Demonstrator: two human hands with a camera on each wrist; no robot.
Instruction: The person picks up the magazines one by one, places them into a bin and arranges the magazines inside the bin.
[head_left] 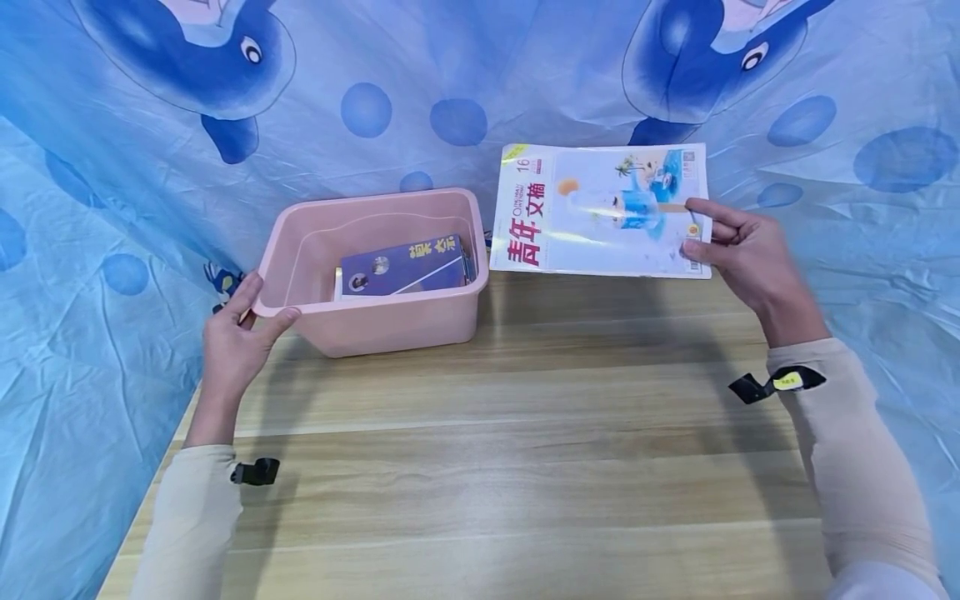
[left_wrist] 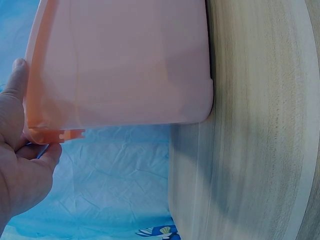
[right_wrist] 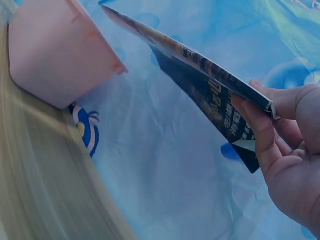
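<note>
The pink bin (head_left: 372, 275) is steadied at its rim by the left hand (head_left: 236, 337), thumb and fingers pinching it. A magazine (head_left: 600, 208) is pinched at its edge by the right hand (head_left: 742, 254), held clear of the surface (head_left: 510, 433).

Bright, even light with soft shadows

Glare streaks the magazine (head_left: 600, 210) cover; the table (right_wrist: 45, 190) blurs in both wrist views, and the head view's edges bend.

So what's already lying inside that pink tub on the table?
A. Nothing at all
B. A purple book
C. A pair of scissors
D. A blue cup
B: the head view shows a purple book lying on the bottom of the pink tub, while the left hand grips the tub's corner and the right hand holds a magazine beside it.
</note>
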